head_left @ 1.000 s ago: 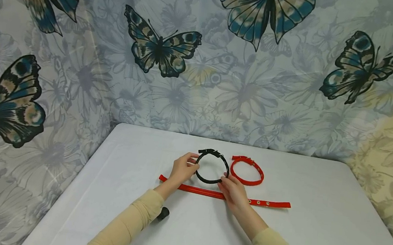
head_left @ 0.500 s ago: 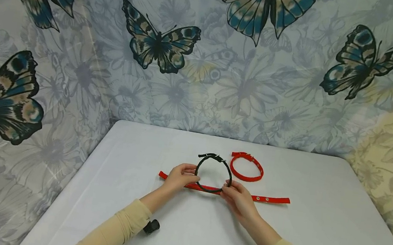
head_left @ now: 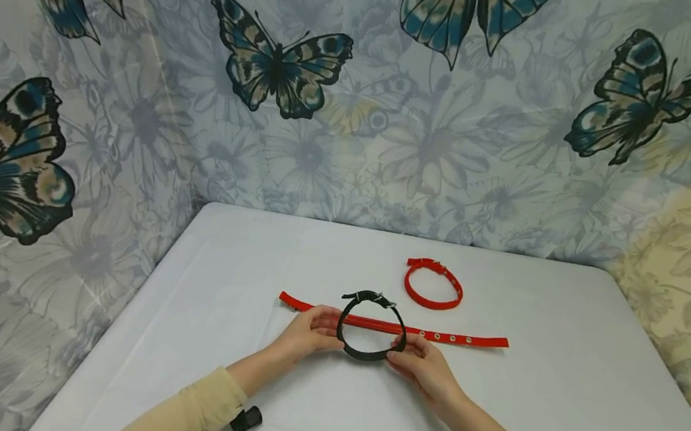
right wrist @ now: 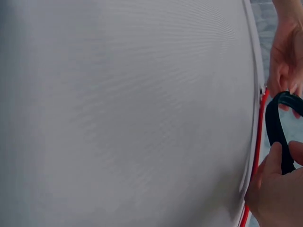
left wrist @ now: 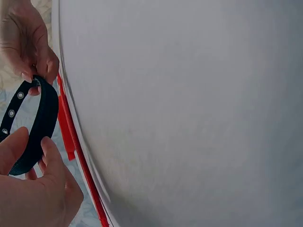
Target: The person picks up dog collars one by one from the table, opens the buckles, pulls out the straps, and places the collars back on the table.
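A black collar (head_left: 365, 355), buckled into a ring, stands upright between both hands, its buckle at the top. My left hand (head_left: 303, 334) pinches its left side, and on the opposite side my right hand (head_left: 430, 371) pinches it between thumb and fingers. Metal eyelets show along the black collar (left wrist: 46, 113) in the left wrist view. Behind the ring, a red collar (head_left: 459, 340) lies unbuckled and stretched out across the table, partly hidden by the left hand and the black band. In the right wrist view only part of the black collar (right wrist: 274, 124) shows.
Farther back, a second red collar (head_left: 432, 303) lies buckled in a loop on the white-covered table (head_left: 557, 385). A cloth printed with butterflies and flowers (head_left: 389, 178) hangs behind the table. A black wrist device (head_left: 246, 419) sits under the left sleeve.
Both hands have drawn the black collar toward the person, from beyond the stretched-out red collar to its near side. The head view has tilted slightly down. Neither red collar has moved.
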`<state>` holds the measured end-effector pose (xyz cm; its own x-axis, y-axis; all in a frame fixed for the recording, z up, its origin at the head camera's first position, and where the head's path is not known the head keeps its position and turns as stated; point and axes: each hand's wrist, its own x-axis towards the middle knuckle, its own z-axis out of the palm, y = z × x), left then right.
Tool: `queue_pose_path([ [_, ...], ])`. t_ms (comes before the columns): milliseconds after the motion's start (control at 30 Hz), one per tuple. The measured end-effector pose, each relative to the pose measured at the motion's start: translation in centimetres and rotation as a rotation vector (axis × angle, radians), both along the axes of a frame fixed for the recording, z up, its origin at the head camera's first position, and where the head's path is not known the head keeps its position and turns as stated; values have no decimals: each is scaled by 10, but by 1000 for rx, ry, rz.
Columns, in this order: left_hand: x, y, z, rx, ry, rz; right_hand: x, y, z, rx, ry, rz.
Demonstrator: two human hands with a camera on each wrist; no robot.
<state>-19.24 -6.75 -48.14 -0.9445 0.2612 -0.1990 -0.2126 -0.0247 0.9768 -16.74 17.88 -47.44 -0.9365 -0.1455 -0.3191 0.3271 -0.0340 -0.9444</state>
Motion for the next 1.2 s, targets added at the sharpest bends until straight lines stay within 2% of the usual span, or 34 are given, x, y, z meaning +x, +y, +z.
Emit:
queue_pose_path([
  [167, 9, -3, -1, -60, 22, -30, 5, 2, -4, 59, 18, 39],
  [267, 12, -5, -2, -108, 75, -59, 6, 5, -6, 105, 48, 73],
  [433, 16, -7, -4, -257, 221, -112, 9, 7, -9, 182, 119, 136],
  [567, 18, -8, -4, -372, 345, -121, 10, 7, -11, 250, 143, 162],
  [700, 21, -9, -4, -415, 412, -120, 11, 9, -11, 302, 163, 189],
  [1200, 22, -10, -3, -428, 415, -145, 11, 14, -11, 365, 194, 229],
])
